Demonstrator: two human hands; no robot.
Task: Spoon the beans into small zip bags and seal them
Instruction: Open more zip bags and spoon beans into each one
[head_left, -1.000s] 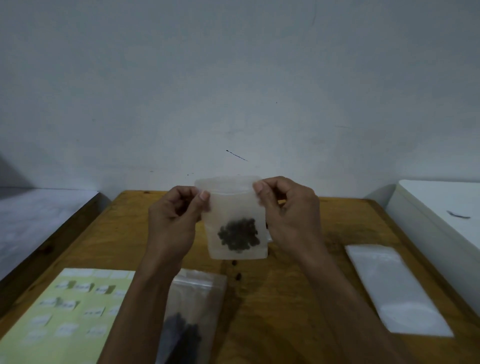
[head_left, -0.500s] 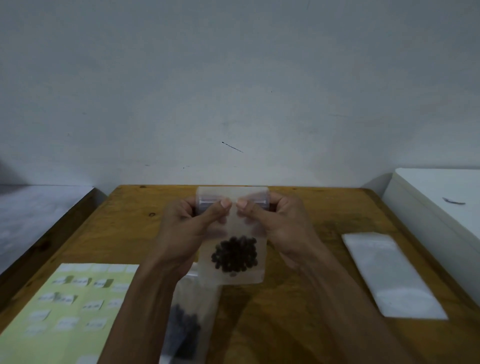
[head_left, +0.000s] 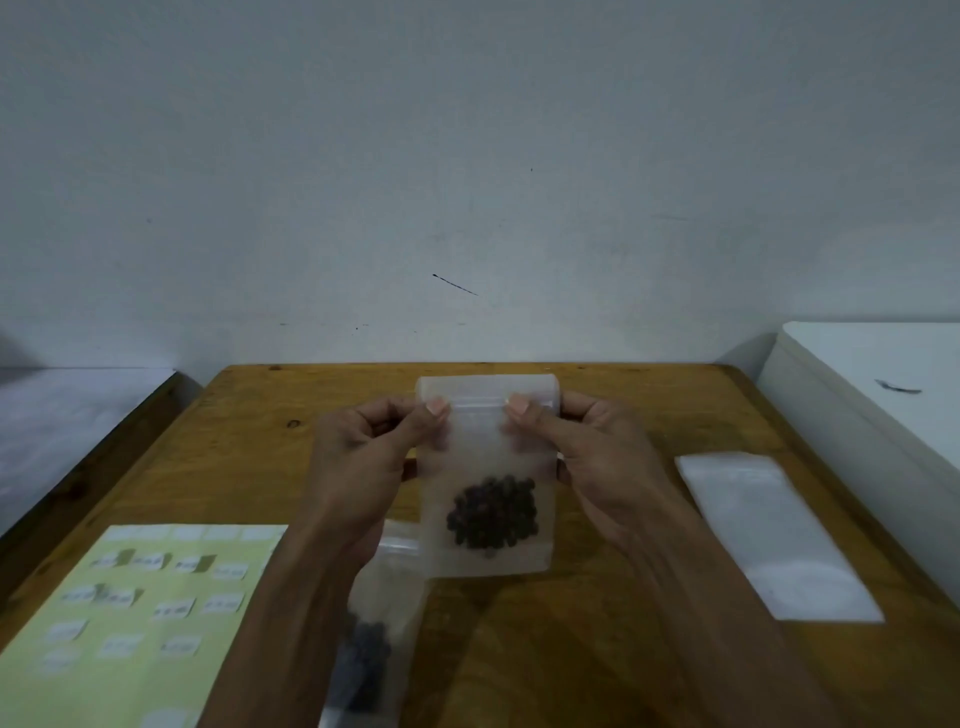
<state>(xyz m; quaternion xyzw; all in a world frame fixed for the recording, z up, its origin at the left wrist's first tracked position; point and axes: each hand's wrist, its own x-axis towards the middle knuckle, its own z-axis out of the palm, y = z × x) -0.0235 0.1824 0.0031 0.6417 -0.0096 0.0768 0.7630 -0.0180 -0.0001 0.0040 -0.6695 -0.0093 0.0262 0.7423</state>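
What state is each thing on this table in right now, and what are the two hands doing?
Small zip bag: held upright above the table, beans at its bottom, both thumbs pressing along its zip strip.
Left hand: pinches the bag's top left.
Right hand: pinches the bag's top right.
Larger bag of beans: lying flat on the table.
Stack of empty bags: lying flat, untouched.
Label sheet: flat, some labels missing.

The small zip bag (head_left: 485, 467) is cloudy and see-through. The beans (head_left: 492, 513) inside are dark, almost black. The table (head_left: 597, 623) is warm brown wood. The sticker sheet (head_left: 130, 613) is pale green with rows of little white labels. The stack of bags (head_left: 774, 535) is white. The wall (head_left: 467, 156) is plain grey.
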